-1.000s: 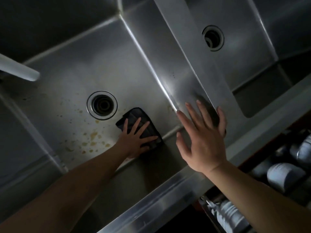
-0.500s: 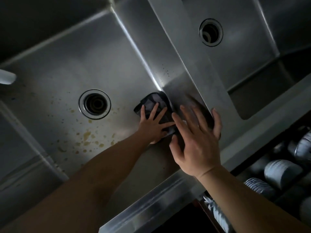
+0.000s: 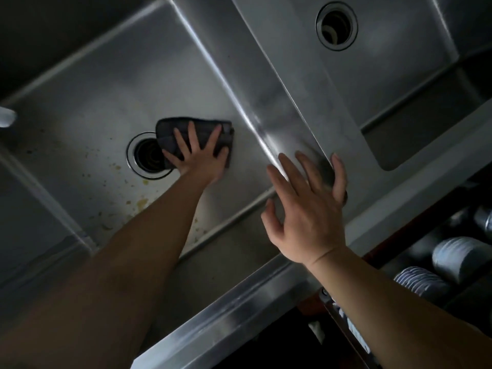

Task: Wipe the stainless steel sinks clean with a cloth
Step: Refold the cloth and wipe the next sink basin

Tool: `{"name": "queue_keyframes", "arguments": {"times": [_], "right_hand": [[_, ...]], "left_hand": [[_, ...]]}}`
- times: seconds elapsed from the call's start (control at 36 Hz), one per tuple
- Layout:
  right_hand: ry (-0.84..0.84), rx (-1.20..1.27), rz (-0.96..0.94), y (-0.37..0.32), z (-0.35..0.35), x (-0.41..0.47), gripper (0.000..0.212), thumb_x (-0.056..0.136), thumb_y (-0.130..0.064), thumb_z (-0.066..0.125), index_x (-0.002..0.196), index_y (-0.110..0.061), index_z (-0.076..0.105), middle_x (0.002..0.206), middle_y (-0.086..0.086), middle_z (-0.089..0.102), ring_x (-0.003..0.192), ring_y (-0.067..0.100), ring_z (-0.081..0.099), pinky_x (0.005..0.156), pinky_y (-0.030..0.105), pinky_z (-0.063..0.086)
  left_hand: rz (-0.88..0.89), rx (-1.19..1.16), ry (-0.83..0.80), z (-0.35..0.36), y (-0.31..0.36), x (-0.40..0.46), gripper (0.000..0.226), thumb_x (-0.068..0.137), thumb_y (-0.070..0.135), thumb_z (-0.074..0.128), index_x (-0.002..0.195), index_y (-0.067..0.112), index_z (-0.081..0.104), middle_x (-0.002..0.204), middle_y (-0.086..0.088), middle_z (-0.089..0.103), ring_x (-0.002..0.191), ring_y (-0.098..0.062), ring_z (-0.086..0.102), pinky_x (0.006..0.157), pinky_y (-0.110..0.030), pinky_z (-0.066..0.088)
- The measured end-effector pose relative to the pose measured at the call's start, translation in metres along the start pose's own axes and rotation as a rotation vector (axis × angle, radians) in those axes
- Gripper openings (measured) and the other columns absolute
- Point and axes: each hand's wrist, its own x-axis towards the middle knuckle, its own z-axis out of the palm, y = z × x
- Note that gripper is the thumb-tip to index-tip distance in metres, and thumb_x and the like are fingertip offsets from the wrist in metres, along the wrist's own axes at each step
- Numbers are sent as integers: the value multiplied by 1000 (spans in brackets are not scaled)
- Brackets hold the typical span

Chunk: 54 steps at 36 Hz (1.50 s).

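The dark cloth (image 3: 195, 139) is now pressed flat to the floor of the left sink basin (image 3: 87, 107) by the left hand (image 3: 201, 155), whose fingers are spread straight over it; nothing is pinched or curled round. Half a second ago the cloth was jammed into the corner at the foot of the divider wall (image 3: 269, 123); it has since been swept back toward the drain (image 3: 149, 155), whose rim is now partly overlapped by its edge. The right hand (image 3: 310, 209) is kept open with fingers splayed on the divider ridge, holding nothing, apparently as a brace. The yellowish spatter (image 3: 138, 202) nearer the front wall is not yet reached, so the basin is judged only partly wiped. The right sink basin (image 3: 399, 62) is judged still to be done.
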Motion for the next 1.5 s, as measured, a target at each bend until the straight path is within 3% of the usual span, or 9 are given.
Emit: {"name": "queue_keyframes", "arguments": {"times": [0.17,0.36,0.53,0.69,0.86,0.97,1.06,1.19,1.5], "right_hand": [[44,15,-8,3,6,-1,49,87,-38,48,130,-19,60,142,3,57,138,25,45,116,63,13],[11,3,-7,2,3,0,53,86,-40,47,134,-20,56,139,4,58,136,26,47,117,63,12],[20,-1,-7,2,2,1,48,86,-39,49,128,-19,60,134,3,60,130,27,50,115,63,16],[4,-3,-19,3,1,0,48,88,-41,48,130,-19,60,137,3,59,132,25,50,116,62,15],[-44,-2,-4,2,-1,1,50,88,-43,48,133,-22,56,142,2,56,136,25,46,116,63,13],[-44,-6,-9,2,-1,1,51,89,-44,44,135,-23,56,145,1,53,140,25,41,116,63,12],[-43,-12,-11,3,0,1,55,88,-45,46,138,-24,52,148,1,50,143,25,37,116,63,13],[-31,-6,-4,3,0,2,55,89,-47,44,139,-26,51,149,0,49,143,24,37,115,64,15],[-59,-55,-5,2,-1,1,61,86,-49,47,143,-26,45,150,1,47,143,25,36,115,64,13]], "left_hand": [[-168,-183,139,-2,68,23,64,86,71,23,145,63,1,166,-4,-10,149,-40,-16,105,-77,-13],[202,116,-10,27,58,-21,69,79,76,12,145,62,-4,164,-3,-20,146,-40,-25,90,-68,-36],[737,533,-92,27,11,-57,73,89,75,36,149,58,-1,166,-5,-13,149,-43,-14,108,-78,-5],[688,554,-57,21,-10,-65,56,100,53,36,152,51,15,167,-4,3,151,-41,-5,109,-78,1],[185,-487,-22,-10,6,-45,46,95,40,57,139,33,45,148,1,45,145,-23,30,119,-57,15],[17,-1420,19,-76,29,-21,20,101,27,55,119,28,47,76,2,64,66,-26,64,60,-36,50],[-71,-1901,-153,-125,43,8,30,103,29,49,132,23,46,77,0,63,69,-18,63,73,-38,52],[-31,-1979,-229,-166,89,27,42,101,34,49,134,11,56,134,-14,62,122,-32,60,108,-45,43],[-56,-1891,-189,-137,107,-3,48,97,42,53,138,17,52,131,-5,65,119,-26,62,101,-43,49]]}}
